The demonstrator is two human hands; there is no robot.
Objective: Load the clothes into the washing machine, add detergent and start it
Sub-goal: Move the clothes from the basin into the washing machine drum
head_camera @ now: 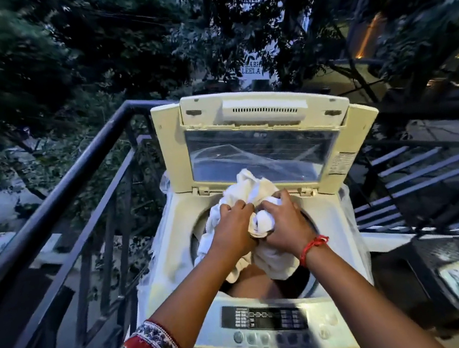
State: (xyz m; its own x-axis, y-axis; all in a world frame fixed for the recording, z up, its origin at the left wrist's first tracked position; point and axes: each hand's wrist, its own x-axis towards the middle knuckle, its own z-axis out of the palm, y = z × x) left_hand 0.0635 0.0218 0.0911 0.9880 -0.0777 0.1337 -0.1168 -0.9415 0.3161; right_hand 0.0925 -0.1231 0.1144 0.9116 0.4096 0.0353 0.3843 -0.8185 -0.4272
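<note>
Head view: a bundle of white clothes is held over the open drum of the washing machine, partly hanging into it. The cloth is gripped by the left hand and by the right hand, both with curled fingers. The lid is raised. A control panel is seen at the front edge, and a dark railing stands at the left.

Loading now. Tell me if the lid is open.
Open: the lid stands raised behind the drum, both hands holding the cloth over it.
</note>
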